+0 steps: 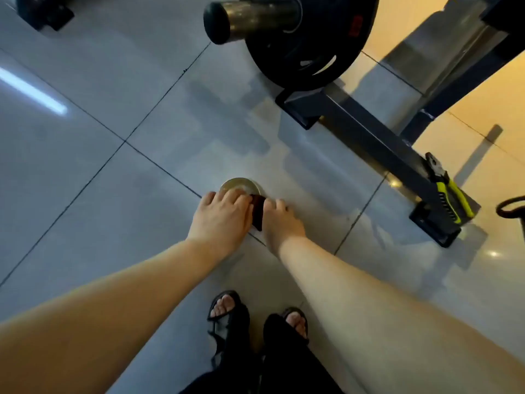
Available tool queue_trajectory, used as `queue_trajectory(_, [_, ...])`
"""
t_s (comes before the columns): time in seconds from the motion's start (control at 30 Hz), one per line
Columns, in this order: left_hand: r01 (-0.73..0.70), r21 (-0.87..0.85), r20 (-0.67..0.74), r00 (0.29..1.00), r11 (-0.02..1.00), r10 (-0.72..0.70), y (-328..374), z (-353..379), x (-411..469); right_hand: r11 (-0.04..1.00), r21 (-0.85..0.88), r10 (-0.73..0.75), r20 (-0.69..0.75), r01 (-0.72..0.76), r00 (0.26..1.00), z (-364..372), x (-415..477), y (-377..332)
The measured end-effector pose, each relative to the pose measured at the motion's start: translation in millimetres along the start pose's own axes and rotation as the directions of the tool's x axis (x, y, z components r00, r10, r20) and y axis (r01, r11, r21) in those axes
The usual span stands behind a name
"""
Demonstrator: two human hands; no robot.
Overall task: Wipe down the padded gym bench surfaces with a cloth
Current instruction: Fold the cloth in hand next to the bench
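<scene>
the two hands are brought together low in front of the body, the left hand (221, 217) and the right hand (281, 220) almost touching, with a small dark cloth (257, 213) pinched between them. each hand seems to hold one edge with its fingertips. only a narrow strip of the fabric shows, so how it is folded cannot be told. held like this, up off the floor (85, 166) and between both hands, it looks as though the cloth is being folded or bunched into a pad for wiping, not used on a surface. no padded bench top is plainly in view, so by my reading the wiping of this worktop is not yet under way here. just beyond the fingertips a round metal disc (241, 184) lies flat on the tiles; whether it is a drain cover or a loose plate is unclear, and the hands appear to be above it, not on it. further off, a black weight plate (346, 52) sits on a bar end (250, 19) over a dark frame foot (369, 132), and a green and black clamp (449, 194) rests on that foot, parked out of the way. the person's black sandals (227, 311) stand close together below the arms. as for containers, no bucket, bottle or bin shows, so there is no sign of where any cleaning liquid is.
</scene>
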State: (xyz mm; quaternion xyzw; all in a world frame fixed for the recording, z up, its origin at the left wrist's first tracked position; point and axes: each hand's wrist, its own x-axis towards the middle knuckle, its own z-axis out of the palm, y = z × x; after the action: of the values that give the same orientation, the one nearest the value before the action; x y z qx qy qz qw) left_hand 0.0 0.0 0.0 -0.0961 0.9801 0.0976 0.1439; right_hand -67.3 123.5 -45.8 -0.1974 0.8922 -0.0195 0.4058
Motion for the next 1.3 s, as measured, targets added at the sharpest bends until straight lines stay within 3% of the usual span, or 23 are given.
queue_trajectory(0.27, [-0.024, 0.027, 0.018, 1.0, 0.999, 0.024, -20, 87, 28, 0.994, 0.109, -0.017, 0.087, 0.007, 0.996, 64, 91, 4])
queue_trajectory(0.4, [-0.048, 0.027, 0.042, 0.998, 0.998, 0.047, -23, 96, 37, 0.997, -0.056, 0.057, -0.085, -0.061, 0.995, 65, 98, -2])
queue_trajectory(0.47, [-0.046, 0.017, 0.068, 0.997, 0.999, 0.044, -24, 94, 40, 0.997, -0.066, 0.035, -0.085, -0.04, 0.996, 56, 93, -4])
queue_trajectory(0.63, [-0.034, -0.003, 0.093, 0.995, 0.999, 0.034, -16, 53, 30, 0.952, 0.295, -0.084, -0.023, 0.087, 0.996, 9, 54, -7])
queue_trajectory(0.87, [-0.018, -0.272, 0.005, 1.0, 0.962, 0.021, 2, -95, -7, 0.849, 0.379, -0.295, -0.236, 0.367, 0.926, -129, -72, -23])
queue_trajectory(1.1, [-0.01, -0.446, -0.165, 0.984, 0.895, -0.071, 39, -340, -37, 0.792, 0.332, -0.287, -0.537, 0.512, 0.793, -324, -223, -53])
queue_trajectory(1.2, [-0.14, -0.53, -0.359, 0.931, 0.836, -0.072, 54, -461, -56, 0.78, 0.285, -0.286, -0.63, 0.557, 0.723, -422, -298, -67])
queue_trajectory(1.3, [-0.228, -0.538, -0.503, 0.859, 0.811, -0.092, 71, -579, -90, 0.697, 0.294, -0.283, -0.726, 0.655, 0.627, -506, -381, -85])
